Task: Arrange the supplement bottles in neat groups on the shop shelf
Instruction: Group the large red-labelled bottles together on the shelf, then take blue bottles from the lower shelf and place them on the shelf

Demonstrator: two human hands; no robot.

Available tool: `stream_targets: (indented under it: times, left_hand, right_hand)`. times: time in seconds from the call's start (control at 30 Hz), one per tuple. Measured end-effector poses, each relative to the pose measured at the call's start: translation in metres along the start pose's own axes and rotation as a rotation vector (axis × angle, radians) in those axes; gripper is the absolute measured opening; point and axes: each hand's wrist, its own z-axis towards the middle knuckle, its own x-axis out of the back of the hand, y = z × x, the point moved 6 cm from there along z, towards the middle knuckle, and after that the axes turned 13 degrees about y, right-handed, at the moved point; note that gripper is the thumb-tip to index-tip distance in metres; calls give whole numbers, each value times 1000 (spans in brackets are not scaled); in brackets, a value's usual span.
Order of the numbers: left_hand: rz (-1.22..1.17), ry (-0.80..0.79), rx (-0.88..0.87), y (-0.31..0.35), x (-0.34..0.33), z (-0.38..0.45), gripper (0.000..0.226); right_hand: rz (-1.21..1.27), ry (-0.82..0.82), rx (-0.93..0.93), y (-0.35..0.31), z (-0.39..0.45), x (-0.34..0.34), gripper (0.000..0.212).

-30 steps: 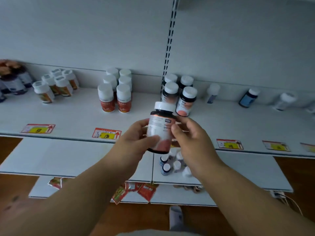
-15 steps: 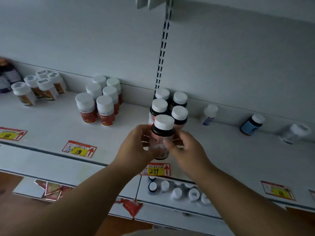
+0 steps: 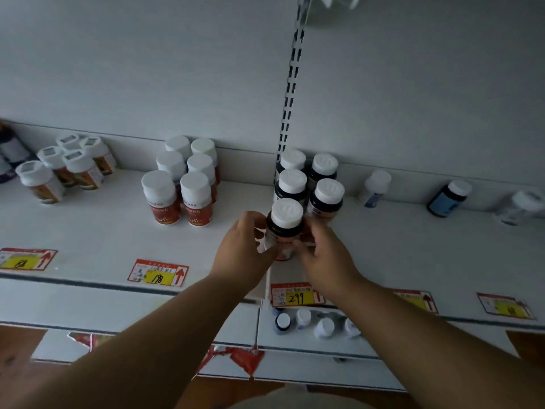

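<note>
Centre of the frame, both the left hand (image 3: 244,246) and right hand (image 3: 321,255) curl their fingers round a dark bottle (image 3: 283,228), setting it before the four-bottle cluster (image 3: 309,181) (placement step, seemingly); next, release once aligned.

Bare shelf (image 3: 413,249) lies open to the right of the dark bottles (image 3: 309,184); leftward, a clear lane separates them from the orange-labelled group (image 3: 182,184). Behind, the back panel (image 3: 147,69) blocks reach
</note>
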Motion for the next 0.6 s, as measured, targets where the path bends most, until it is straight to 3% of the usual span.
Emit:
stream_targets:
  times: [0.23, 0.37, 0.6]
  left_hand:
    - [-24, -142, -86, -1, -4, 19, 55]
    - [-85, -131, -59, -9, 18, 1, 49]
    - [-116, -176, -217, -6, 43, -60, 39]
  right_hand:
    - [-150, 207, -202, -18, -19, -1, 31]
    - [-200, 286, -288, -27, -42, 4, 34]
    - [-169, 346, -227, -41, -97, 11, 35]
